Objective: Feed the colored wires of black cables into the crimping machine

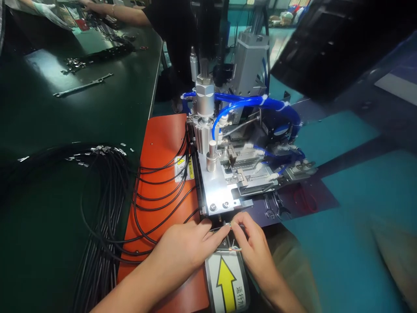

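Note:
My left hand [192, 245] reaches in from the lower left, thumb and index finger closed around the end of a black cable at the front of the machine. Opposite it, my right hand [256, 245] pinches thin wires [230, 225] at that cable end; the fingertips hide most of them. Just below, another bundle of coloured wires [235, 249] sticks out beside the right thumb. Both hands are above a white guide plate with a yellow arrow [225, 282]. Close behind the fingers stands the machine's metal plate [213, 191] with its bolts.
Black cables [156, 195] cross an orange panel [159, 139] from a large cable bundle [110, 200] on the dark green table [65, 117]. Blue air hoses [254, 102] arch over the machine. Wrenches [269, 208] lie to its right. Another person's arm [124, 14] shows at the back.

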`<state>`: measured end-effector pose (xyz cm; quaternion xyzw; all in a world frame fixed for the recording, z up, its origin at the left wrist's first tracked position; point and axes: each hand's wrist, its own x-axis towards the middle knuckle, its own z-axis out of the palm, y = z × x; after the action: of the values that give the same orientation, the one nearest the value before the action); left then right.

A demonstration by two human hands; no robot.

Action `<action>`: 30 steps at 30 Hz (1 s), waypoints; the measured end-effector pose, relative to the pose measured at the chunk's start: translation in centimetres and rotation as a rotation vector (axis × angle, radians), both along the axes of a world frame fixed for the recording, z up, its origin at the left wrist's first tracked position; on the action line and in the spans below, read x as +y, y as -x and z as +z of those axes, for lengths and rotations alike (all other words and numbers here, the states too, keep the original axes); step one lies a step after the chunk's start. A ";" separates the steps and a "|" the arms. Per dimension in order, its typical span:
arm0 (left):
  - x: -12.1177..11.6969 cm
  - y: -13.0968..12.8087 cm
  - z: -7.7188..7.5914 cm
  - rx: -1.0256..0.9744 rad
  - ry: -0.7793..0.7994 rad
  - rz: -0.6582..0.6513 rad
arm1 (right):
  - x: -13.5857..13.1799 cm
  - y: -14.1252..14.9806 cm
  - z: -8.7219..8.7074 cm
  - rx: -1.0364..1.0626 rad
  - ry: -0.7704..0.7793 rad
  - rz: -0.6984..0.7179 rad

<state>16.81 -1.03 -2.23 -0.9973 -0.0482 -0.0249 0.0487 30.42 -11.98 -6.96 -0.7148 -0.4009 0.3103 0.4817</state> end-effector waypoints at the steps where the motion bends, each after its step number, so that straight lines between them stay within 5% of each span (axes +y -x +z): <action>1: 0.0 0.0 0.0 0.001 -0.010 0.007 | 0.1 -0.1 0.1 -0.001 0.009 0.002; 11: -0.1 -0.5 1.1 0.077 0.088 0.082 | 0.4 -0.7 -1.9 -0.069 -0.188 0.092; 15: -0.5 -0.8 1.5 0.090 0.149 0.124 | 1.0 -1.3 -1.5 0.028 -0.126 0.164; 22: -1.3 1.5 -0.3 -0.158 0.205 0.196 | 1.5 -2.2 -0.2 0.258 -0.043 0.251; 27: -1.1 2.1 -1.0 -0.180 0.501 0.458 | 1.5 -1.5 -1.0 0.426 -0.061 0.223; 30: -0.8 2.1 -0.6 -0.246 0.524 0.365 | 1.5 -1.3 -1.3 0.496 -0.077 0.207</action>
<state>14.68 -1.78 -2.81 -0.9405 -0.2362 -0.1225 -0.2115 31.69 -10.51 -8.24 -0.5531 -0.3533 0.5080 0.5578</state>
